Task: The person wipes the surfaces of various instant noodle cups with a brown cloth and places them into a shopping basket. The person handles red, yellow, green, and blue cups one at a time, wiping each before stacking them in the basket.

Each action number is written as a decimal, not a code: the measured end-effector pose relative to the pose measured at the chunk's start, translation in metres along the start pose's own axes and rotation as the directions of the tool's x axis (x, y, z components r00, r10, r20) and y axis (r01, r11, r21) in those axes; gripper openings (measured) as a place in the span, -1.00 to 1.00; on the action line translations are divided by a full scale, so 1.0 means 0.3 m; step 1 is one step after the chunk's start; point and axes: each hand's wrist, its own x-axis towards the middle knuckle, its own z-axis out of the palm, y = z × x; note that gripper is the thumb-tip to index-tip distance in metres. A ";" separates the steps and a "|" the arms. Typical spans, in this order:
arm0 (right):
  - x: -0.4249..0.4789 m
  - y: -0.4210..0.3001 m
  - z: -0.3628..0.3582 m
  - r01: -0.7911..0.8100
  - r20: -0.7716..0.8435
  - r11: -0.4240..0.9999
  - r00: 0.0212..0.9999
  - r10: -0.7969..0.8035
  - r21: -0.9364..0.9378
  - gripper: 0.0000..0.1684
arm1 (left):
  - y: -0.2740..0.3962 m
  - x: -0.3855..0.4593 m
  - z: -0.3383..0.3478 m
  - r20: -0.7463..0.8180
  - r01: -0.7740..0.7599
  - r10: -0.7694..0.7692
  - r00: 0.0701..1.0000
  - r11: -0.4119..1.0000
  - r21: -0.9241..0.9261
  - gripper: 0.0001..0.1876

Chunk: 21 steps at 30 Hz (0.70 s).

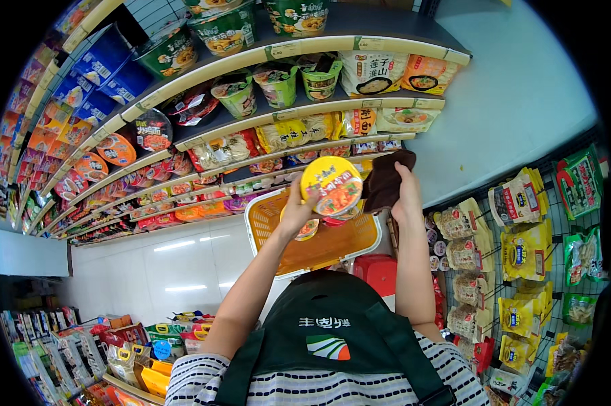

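A yellow-lidded instant noodle cup (332, 186) is gripped by my left hand (301, 209) at its left edge, its picture lid facing up. Close to its right side, my right hand (406, 190) holds a dark brown cloth (386, 183) that hangs leftward from my fingers. Below both hands stands an orange plastic basket (265, 215) with a white rim, with a few cups inside, among them a noodle cup (307, 229) beside my left wrist. The held cup and my left forearm hide part of the basket's inside.
Curved-looking shelves of noodle cups (234, 94), bowls and bagged noodles (299, 132) run across the front and left. A wire rack with yellow bags (525, 254) stands at the right. A red stool-like object (376, 274) is near my apron. More packaged goods (128, 358) fill the lower left.
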 end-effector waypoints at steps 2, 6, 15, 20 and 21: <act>-0.007 -0.033 -0.023 0.047 -0.039 0.999 0.998 -0.046 0.017 -0.70 | -0.046 0.048 0.051 0.054 0.008 -0.012 0.998 0.997 0.076 -0.37; -0.016 -0.077 -0.041 0.063 0.002 0.998 0.998 -0.063 0.015 -0.71 | -0.251 0.177 0.020 0.095 -0.093 0.069 0.993 0.955 0.281 -0.34; 0.041 -0.094 0.038 0.020 0.198 1.000 0.980 -0.021 0.005 -0.65 | -0.132 0.192 0.007 -0.070 -0.026 0.136 0.988 0.600 0.800 -0.18; 0.043 -0.178 0.211 0.070 0.351 0.997 0.933 -0.073 0.021 -0.70 | 0.196 0.224 0.093 -0.100 -0.250 0.521 0.848 0.559 0.791 -0.38; 0.050 -0.203 0.241 0.071 0.369 0.997 0.926 -0.078 0.033 -0.70 | 0.304 0.229 0.125 -0.110 -0.317 0.620 0.777 0.536 0.782 -0.42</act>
